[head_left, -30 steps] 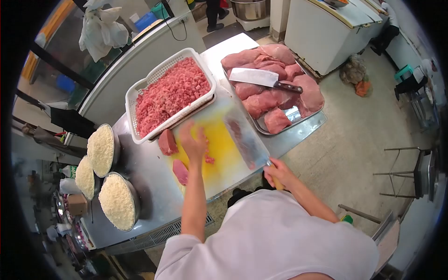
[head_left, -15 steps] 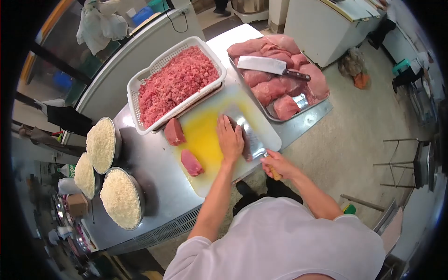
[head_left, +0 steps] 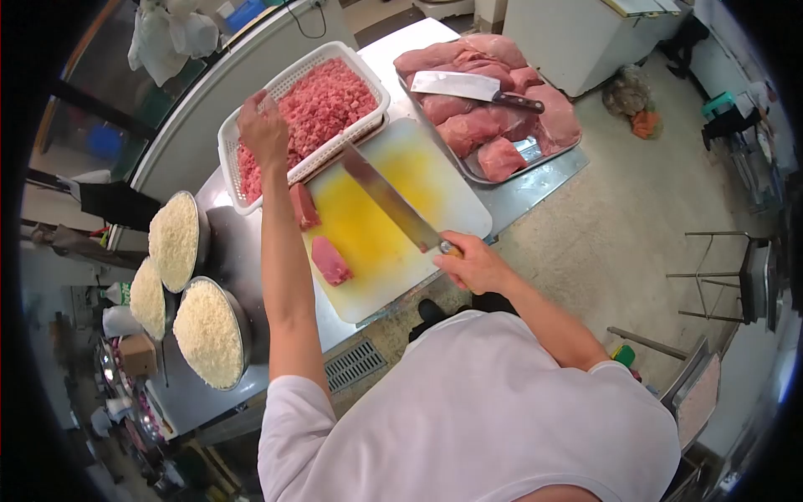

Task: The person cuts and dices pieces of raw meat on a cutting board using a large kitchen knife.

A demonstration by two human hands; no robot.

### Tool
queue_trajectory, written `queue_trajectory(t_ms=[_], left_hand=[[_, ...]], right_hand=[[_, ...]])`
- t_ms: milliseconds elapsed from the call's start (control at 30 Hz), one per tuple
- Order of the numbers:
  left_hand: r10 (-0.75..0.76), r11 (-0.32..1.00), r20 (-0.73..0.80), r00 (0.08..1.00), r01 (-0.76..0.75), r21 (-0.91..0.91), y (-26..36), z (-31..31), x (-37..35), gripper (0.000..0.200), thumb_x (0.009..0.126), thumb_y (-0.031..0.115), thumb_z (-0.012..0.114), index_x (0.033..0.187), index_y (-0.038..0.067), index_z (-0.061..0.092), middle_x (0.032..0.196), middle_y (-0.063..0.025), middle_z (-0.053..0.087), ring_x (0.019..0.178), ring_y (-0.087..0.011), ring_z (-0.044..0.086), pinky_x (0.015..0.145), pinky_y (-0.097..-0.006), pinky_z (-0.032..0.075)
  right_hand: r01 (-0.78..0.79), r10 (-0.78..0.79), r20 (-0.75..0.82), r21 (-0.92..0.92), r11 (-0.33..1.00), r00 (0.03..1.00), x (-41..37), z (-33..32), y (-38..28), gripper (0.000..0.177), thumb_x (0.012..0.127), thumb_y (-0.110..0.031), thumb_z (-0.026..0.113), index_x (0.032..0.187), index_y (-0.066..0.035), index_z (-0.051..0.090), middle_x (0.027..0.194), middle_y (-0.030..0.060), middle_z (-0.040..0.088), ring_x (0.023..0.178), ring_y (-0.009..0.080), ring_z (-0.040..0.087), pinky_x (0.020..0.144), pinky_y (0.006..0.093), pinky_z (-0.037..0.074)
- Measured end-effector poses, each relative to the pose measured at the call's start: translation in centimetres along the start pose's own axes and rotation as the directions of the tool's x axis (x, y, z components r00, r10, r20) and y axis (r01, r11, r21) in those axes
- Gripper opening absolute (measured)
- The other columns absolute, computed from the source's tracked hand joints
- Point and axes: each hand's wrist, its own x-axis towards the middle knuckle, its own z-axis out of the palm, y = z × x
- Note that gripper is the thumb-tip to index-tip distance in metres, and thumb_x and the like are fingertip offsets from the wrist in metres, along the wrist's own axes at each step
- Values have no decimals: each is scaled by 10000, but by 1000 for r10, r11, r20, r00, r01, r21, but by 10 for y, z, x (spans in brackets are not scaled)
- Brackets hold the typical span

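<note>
Over the board (head_left: 456, 197), one knife (head_left: 390, 201), long axis slanting from my right hand (head_left: 473, 264), wrapped round its handle (head_left: 452, 249), toward the basket (head_left: 318, 154), above which hangs my left hand (head_left: 263, 132), pinching or empty I cannot tell.

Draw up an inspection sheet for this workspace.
Surface: metal table; cutting board with yellow patches.
Job's things: cleaver over the board; two meat pieces at its left side; chopped meat in a white basket.
Clutter: second cleaver lying across large cuts; three filled bowls.
Grips: left grip over the basket, hold unclear; right grip closed on the cleaver.
Cables: dark cord hanging beyond the basket.
Surroundings: stool and crumpled bag on the floor.
</note>
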Motion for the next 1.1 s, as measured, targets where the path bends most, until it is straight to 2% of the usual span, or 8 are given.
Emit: queue_trajectory(t_ms=[333, 400, 533, 600, 667, 900, 1033, 1100], left_hand=[[-551, 827, 361, 753, 434, 358, -38, -147, -245, 374, 932, 317, 713, 1032, -43, 688, 813, -197, 704, 731, -321, 683, 731, -447, 529], [-780, 605, 398, 483, 743, 286, -17, -155, -267, 379, 948, 297, 721, 1130, -33, 678, 873, -132, 714, 724, -243, 677, 671, -382, 542], [-836, 407, 429, 342, 911, 67, 16, -151, -269, 424, 989, 268, 711, 1274, -24, 594, 996, -135, 692, 822, -157, 686, 604, -266, 548], [-794, 385, 491, 359, 921, -50, 31, -126, -272, 424, 983, 203, 711, 1320, -17, 575, 1080, -129, 668, 869, -171, 700, 608, -256, 551], [-753, 501, 422, 506, 855, -132, 69, -88, -261, 436, 959, 141, 720, 1341, -5, 567, 1063, -97, 647, 821, -154, 677, 608, -246, 548], [-768, 538, 428, 477, 842, 27, 106, -41, -274, 473, 865, 122, 734, 1295, -26, 601, 1119, -150, 631, 836, -214, 657, 683, -340, 538], [-474, 880, 289, 832, 432, 198, 119, -34, -273, 333, 870, 46, 632, 1200, -1, 632, 1115, -194, 576, 981, -337, 611, 795, -449, 522], [-291, 949, 278, 915, 241, 202, 115, -27, -266, 331, 855, 17, 604, 1185, 15, 633, 1084, -201, 561, 1021, -372, 580, 826, -477, 511]], right_hand=[[-181, 189, -63, 106, 978, 980, -12, -66, 45, 229, 1015, -240, 642, 1136, -46, 628, 633, -20, 522, 469, 91, 494, 443, 267, 420], [-181, 182, -4, 79, 980, 983, -7, -72, 40, 221, 1021, -243, 637, 1113, -43, 622, 632, -19, 522, 470, 91, 498, 441, 268, 419], [-120, 129, 110, -90, 989, 985, 19, -82, 20, 254, 1031, -271, 618, 1103, -27, 618, 648, 31, 557, 493, 114, 533, 459, 304, 429], [-144, 163, 141, -138, 980, 977, 38, -82, 14, 289, 1029, -289, 617, 1114, -12, 617, 662, 68, 579, 525, 145, 568, 490, 336, 453], [104, -51, 162, -341, 934, 985, 53, -80, 12, 378, 1020, -330, 620, 1178, 13, 606, 720, 153, 621, 626, 256, 620, 600, 410, 492], [178, -51, 254, -509, 842, 966, 42, -79, 12, 454, 1025, -320, 614, 1350, -5, 576, 743, 175, 643, 695, 337, 628, 677, 435, 490], [123, -65, 145, -439, 890, 987, 29, -73, 18, 423, 1032, -315, 605, 1318, -3, 593, 720, 166, 627, 672, 322, 613, 655, 432, 475], [-55, 138, 105, -566, 822, 985, 24, -72, -16, 402, 1036, -361, 570, 1185, 9, 624, 813, 239, 687, 806, 458, 661, 713, 513, 492]])
